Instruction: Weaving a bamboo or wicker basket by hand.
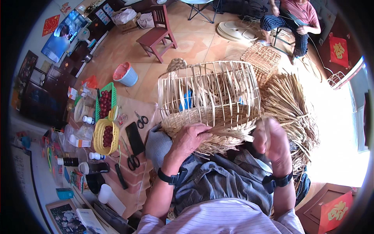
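Observation:
A half-woven straw basket (210,117) lies across my lap, its open frame of pale upright strips facing away from me. Dense braided straw fills its near side, with loose ends sticking out. My left hand (190,139) presses its thumb and fingers round a bunch of straw strands (226,133) at the near edge. To the right of the edge, my right hand (272,138) is curled and slightly blurred, a thin pale strand showing at its fingers. Something blue (186,100) shows through the frame. A large bundle of dry straw (290,105) lies beside my right hand.
On the left table are scissors (133,162), smaller scissors (142,120), a black phone (134,138), and yellow (102,128) and green (112,93) baskets of red fruit. A bin (130,78), a wooden chair (154,37) and another wicker basket (265,60) stand beyond. Another person (298,19) sits far right.

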A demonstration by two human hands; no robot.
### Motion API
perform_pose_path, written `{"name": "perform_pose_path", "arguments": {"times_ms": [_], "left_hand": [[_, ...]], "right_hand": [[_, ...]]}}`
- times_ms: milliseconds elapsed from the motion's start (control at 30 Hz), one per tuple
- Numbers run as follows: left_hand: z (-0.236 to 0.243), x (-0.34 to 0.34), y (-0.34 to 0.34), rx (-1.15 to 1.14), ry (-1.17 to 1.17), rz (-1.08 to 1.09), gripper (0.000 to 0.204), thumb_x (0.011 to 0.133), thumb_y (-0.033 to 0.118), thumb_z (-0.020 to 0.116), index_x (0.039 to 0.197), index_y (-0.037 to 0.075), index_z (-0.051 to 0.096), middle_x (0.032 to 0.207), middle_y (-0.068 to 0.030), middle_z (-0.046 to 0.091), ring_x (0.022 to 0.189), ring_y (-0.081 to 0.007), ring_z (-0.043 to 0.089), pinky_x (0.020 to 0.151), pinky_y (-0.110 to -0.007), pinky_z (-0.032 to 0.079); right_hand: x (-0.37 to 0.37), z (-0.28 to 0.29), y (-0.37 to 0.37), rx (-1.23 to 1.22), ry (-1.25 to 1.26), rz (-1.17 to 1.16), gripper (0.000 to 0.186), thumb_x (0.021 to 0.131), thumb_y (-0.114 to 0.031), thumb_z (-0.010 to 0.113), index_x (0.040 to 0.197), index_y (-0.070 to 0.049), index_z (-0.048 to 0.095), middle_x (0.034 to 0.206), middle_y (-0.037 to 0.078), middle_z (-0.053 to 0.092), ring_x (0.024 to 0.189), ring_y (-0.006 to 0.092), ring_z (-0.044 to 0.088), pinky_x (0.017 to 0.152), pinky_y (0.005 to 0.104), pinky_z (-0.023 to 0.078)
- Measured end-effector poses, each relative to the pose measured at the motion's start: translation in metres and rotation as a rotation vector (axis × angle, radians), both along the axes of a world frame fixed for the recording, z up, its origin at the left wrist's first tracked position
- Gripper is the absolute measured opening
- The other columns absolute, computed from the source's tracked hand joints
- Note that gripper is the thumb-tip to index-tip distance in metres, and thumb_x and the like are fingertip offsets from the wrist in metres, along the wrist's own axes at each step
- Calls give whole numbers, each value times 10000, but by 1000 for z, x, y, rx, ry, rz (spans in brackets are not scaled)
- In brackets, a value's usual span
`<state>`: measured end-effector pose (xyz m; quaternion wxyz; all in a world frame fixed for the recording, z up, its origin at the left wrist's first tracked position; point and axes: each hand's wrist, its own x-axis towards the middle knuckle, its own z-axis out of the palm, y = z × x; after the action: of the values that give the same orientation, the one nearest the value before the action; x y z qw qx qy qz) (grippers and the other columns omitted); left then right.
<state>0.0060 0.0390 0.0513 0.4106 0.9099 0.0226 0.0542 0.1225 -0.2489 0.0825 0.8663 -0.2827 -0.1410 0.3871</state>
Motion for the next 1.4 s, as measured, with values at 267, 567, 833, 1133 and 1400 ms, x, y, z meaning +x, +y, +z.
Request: {"name": "perform_pose_path", "arguments": {"times_ms": [267, 567, 833, 1133, 1400], "left_hand": [[-15, -1, -12, 7, -89, 159, 213, 919, 130, 861, 1104, 32, 819, 970, -141, 811, 892, -315, 804, 774, -396, 617], [-24, -4, -25, 72, -132, 175, 534, 930, 131, 857, 1422, 78, 659, 1062, -180, 797, 942, -337, 795, 845, -424, 635], [-71, -3, -65, 938, -29, 188, 779, 890, 293, 760, 1544, -60, 529, 1035, -149, 676, 975, -319, 679, 914, -486, 534], [-84, 5, -49, 460, -54, 103, 246, 977, 14, 603, 1221, -6, 626, 1121, -234, 620, 1082, -419, 664, 942, -512, 566], [-73, 0, -39, 277, -219, 52, 541, 795, 104, 893, 1261, 13, 633, 1147, -168, 649, 1134, -398, 647, 1017, -496, 538]], "right_hand": [[-28, -26, 38, -830, -526, 151, 372, 1089, -241, 754, 1330, 26, 658, 965, 76, 733, 744, 122, 731, 610, 254, 575], [11, -43, 111, -671, -391, -226, 257, 1143, -233, 663, 1181, 20, 683, 819, 50, 715, 648, 93, 662, 541, 301, 503], [23, -35, 126, -845, -1127, -249, 267, 978, -15, 651, 1229, 28, 731, 1052, 316, 740, 1036, 504, 726, 895, 496, 585], [-1, -46, 122, -1221, -1772, -349, 139, 786, -72, 799, 863, -66, 684, 905, 155, 711, 776, 381, 738, 652, 484, 566], [0, -49, 117, -1067, -1586, -401, 376, 726, -162, 898, 1049, -40, 750, 874, 146, 710, 799, 369, 753, 718, 456, 603]]}}
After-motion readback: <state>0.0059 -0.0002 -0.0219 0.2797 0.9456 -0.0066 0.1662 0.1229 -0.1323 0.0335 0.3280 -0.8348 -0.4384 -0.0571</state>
